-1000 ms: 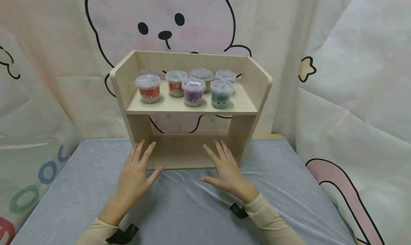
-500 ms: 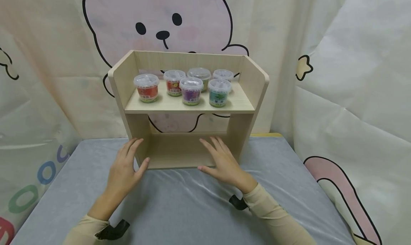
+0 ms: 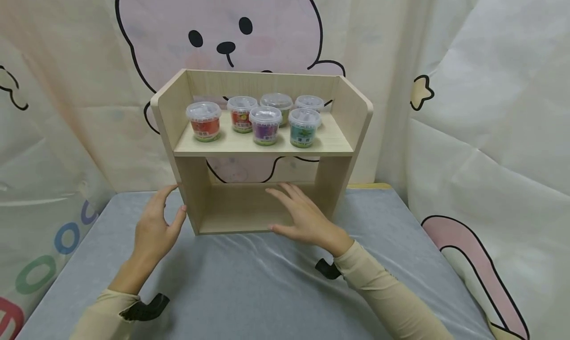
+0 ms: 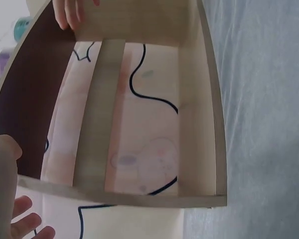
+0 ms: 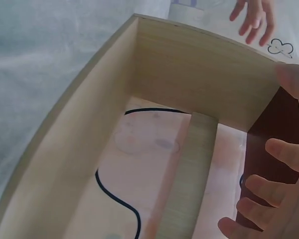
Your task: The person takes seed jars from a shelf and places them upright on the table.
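A light wooden two-tier shelf (image 3: 352, 115) stands on the cloth-covered table. Its upper board bears several lidded plastic cups, among them a red-label cup (image 3: 205, 124), a purple-label cup (image 3: 265, 129) and a teal-label cup (image 3: 304, 132). My left hand (image 3: 155, 233) is beside the shelf's left panel, thumb and fingers spread apart around nothing. Whether its fingertips touch the panel I cannot tell. In front of the lower compartment hovers my right hand (image 3: 309, 221), fingers extended and holding nothing. The right wrist view shows the compartment's bare inner side (image 5: 199, 69) beyond the right fingers.
Blue-grey cloth (image 3: 249, 285) covers the table. A printed curtain (image 3: 387, 43) hangs behind the shelf and along both sides. Black straps with camera mounts are on both wrists, the left mount (image 3: 147, 308) close to the cloth.
My left hand has moved left, from before the lower compartment to outside the left panel. My right hand has shifted slightly left and up. The cups keep their places on the shelf.
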`<state>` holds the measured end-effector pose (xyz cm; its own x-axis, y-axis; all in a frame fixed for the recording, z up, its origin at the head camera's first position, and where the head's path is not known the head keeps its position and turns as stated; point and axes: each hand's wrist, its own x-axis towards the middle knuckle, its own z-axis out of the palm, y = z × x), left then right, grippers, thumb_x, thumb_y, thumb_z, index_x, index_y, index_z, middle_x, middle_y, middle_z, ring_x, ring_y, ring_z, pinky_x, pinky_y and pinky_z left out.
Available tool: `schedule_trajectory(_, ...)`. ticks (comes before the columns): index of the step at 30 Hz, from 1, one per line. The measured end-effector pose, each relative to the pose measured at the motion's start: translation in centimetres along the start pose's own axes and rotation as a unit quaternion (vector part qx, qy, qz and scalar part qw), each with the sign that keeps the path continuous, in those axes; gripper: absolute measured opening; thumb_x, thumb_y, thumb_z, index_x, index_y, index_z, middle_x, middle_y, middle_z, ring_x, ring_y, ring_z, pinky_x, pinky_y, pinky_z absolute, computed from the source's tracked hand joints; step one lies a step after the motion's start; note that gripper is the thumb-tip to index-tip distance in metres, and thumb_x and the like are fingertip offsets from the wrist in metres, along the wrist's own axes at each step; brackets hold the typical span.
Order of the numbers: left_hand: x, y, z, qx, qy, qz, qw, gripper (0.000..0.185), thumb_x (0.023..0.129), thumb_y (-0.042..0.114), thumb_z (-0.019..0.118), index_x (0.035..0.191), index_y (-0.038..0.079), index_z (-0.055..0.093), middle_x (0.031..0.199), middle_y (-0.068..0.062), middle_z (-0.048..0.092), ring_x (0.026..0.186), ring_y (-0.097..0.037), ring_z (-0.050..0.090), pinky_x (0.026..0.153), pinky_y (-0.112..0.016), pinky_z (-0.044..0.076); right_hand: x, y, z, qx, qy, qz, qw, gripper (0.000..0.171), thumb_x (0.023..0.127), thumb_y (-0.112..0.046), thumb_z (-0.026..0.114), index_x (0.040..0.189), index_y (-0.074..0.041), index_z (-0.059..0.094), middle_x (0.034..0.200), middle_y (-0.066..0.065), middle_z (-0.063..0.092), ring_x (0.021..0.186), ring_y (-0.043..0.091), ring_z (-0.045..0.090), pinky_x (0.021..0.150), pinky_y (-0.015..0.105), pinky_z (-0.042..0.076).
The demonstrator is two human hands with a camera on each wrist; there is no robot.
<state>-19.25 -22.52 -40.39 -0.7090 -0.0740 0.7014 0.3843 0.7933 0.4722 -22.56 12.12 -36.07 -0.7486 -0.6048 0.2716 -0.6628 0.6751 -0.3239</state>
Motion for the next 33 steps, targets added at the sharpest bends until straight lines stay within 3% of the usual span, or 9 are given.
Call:
schedule_trajectory(7, 1.1, -0.8, -0.4, -0.043, -0.012, -0.049, 0.9978, 0.056, 0.093, 0.006, 0.065, 0.146, 0.005, 0.048, 0.138, -0.023, 0.059, 0.123, -0.040, 0.057, 0.089, -0.055, 0.052, 0.7, -0.9, -1.4, 0.004, 0.004, -0.009, 1.000, 0.077, 0.092, -0.041, 0.073, 0.156, -0.019, 0.037, 0.158, 0.012, 0.039, 0.148, 0.033, 0.037, 0.117, 0.057, 0.040)
schedule_trajectory(17, 3.8, -0.9, -0.9, -0.092, -0.083, -0.084, 0.9888, 0.063, 0.098, 0.015, 0.061, 0.155, 0.009, 0.034, 0.150, -0.024, 0.045, 0.129, -0.047, 0.053, 0.093, -0.060, 0.052, 2.3, -2.2, -2.9, 0.052, -0.011, -0.029, 0.998, 0.075, 0.095, -0.043, 0.069, 0.157, -0.020, 0.035, 0.159, 0.007, 0.038, 0.148, 0.027, 0.038, 0.118, 0.051, 0.040)
schedule_trajectory(25, 5.5, -1.1, -1.1, -0.169, -0.141, -0.094, 0.9709, 0.082, 0.097, 0.014, 0.065, 0.162, 0.017, 0.014, 0.158, -0.025, 0.032, 0.135, -0.049, 0.044, 0.099, -0.067, 0.048, 3.9, -3.4, -4.2, 0.094, -0.016, -0.053, 0.994, 0.072, 0.096, -0.039, 0.068, 0.157, -0.018, 0.035, 0.159, 0.004, 0.040, 0.150, 0.022, 0.036, 0.123, 0.046, 0.035)
schedule_trajectory(33, 6.8, -1.2, -0.9, -0.211, -0.163, -0.082, 0.9602, 0.095, 0.091, 0.000, 0.070, 0.162, 0.021, 0.010, 0.160, -0.025, 0.025, 0.137, -0.059, 0.040, 0.099, -0.074, 0.045, 5.9, -4.7, -6.0, 0.149, -0.006, -0.082, 0.985, 0.069, 0.097, -0.030, 0.068, 0.155, -0.011, 0.036, 0.159, 0.006, 0.042, 0.149, 0.020, 0.037, 0.123, 0.041, 0.035)
